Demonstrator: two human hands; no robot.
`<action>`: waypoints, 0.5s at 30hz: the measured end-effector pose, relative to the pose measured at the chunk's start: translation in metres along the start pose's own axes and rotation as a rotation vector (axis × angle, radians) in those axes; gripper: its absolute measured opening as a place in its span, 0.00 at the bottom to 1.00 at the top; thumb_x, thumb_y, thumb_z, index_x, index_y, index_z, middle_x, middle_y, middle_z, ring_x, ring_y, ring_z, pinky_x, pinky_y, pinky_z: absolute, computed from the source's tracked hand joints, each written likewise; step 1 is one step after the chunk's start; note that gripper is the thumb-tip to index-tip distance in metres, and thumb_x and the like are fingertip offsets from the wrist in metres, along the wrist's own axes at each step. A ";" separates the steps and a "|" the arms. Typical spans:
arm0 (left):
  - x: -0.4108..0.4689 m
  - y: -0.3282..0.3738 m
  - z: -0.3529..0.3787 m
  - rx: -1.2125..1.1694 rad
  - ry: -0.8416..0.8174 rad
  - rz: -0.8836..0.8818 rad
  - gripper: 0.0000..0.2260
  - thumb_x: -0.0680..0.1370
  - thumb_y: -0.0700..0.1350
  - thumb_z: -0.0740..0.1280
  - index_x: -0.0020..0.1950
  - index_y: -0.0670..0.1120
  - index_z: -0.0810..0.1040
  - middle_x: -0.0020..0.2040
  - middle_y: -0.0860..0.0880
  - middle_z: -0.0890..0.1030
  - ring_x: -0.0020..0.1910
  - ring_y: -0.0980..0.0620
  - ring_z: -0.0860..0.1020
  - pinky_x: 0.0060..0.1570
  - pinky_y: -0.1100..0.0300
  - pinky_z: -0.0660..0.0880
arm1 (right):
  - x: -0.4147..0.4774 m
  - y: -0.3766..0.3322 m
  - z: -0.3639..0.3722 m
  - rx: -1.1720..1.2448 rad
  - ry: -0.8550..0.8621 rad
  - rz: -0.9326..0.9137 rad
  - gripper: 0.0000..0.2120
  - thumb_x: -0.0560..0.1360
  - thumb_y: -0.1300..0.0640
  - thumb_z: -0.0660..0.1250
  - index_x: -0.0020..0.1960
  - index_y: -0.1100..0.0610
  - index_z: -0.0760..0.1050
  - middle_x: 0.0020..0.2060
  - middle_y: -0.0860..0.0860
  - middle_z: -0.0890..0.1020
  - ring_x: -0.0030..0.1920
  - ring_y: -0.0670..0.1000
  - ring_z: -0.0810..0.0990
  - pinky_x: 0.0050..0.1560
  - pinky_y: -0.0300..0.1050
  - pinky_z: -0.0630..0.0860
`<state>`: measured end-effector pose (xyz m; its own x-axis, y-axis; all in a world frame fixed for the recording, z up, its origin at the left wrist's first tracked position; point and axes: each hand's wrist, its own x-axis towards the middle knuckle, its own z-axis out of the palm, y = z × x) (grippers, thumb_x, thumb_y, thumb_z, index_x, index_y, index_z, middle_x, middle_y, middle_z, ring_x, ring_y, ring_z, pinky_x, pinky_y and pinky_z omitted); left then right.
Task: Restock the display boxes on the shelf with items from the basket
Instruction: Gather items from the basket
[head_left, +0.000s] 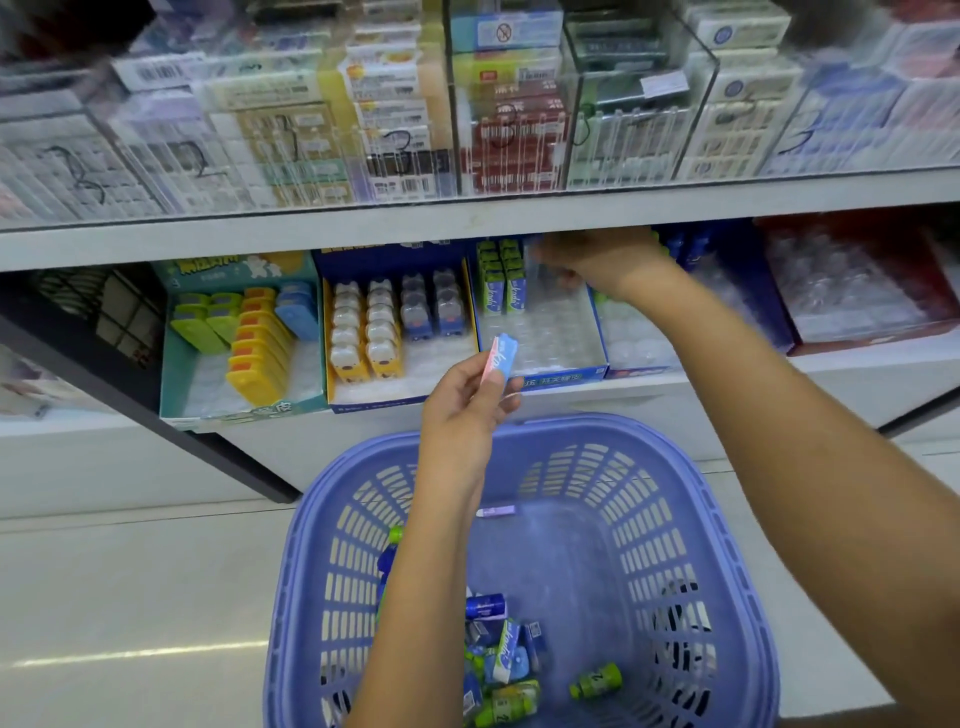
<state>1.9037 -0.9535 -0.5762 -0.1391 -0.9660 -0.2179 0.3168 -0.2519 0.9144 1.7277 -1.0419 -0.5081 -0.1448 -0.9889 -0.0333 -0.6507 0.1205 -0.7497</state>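
Just in front of the blue cardboard display box, the left hand pinches a flat pink-and-blue packet, its long axis tilted up and right toward the box's bare clear tray. Of the two hands, this one is nearer the open front slots. The right hand reaches to the back of the same box, beside the upright green-and-blue packets; blur hides whether it grips anything. More stock lies below in the lilac slotted plastic basket.
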 end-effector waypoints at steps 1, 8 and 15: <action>0.001 0.000 0.003 0.015 0.024 0.041 0.07 0.80 0.39 0.62 0.54 0.46 0.77 0.49 0.49 0.81 0.44 0.56 0.82 0.46 0.66 0.78 | -0.016 -0.003 -0.002 0.128 -0.145 0.000 0.07 0.72 0.53 0.72 0.45 0.55 0.78 0.35 0.49 0.82 0.32 0.40 0.80 0.36 0.36 0.77; 0.010 -0.002 0.020 0.312 0.048 0.226 0.14 0.80 0.41 0.64 0.65 0.45 0.72 0.54 0.52 0.80 0.50 0.60 0.80 0.48 0.73 0.74 | -0.047 0.002 0.004 0.355 -0.207 -0.057 0.07 0.71 0.67 0.70 0.49 0.64 0.78 0.36 0.55 0.81 0.33 0.46 0.81 0.40 0.35 0.80; 0.002 -0.026 0.017 1.307 -0.216 0.382 0.28 0.80 0.44 0.61 0.77 0.43 0.54 0.78 0.47 0.54 0.77 0.50 0.49 0.75 0.61 0.46 | 0.006 0.024 -0.004 -0.012 0.348 0.000 0.02 0.73 0.60 0.68 0.43 0.57 0.74 0.52 0.60 0.81 0.56 0.56 0.77 0.54 0.42 0.71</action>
<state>1.8789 -0.9474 -0.5944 -0.4234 -0.9037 0.0636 -0.7185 0.3777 0.5839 1.7085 -1.0449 -0.5235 -0.3895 -0.9000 0.1956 -0.6587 0.1238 -0.7421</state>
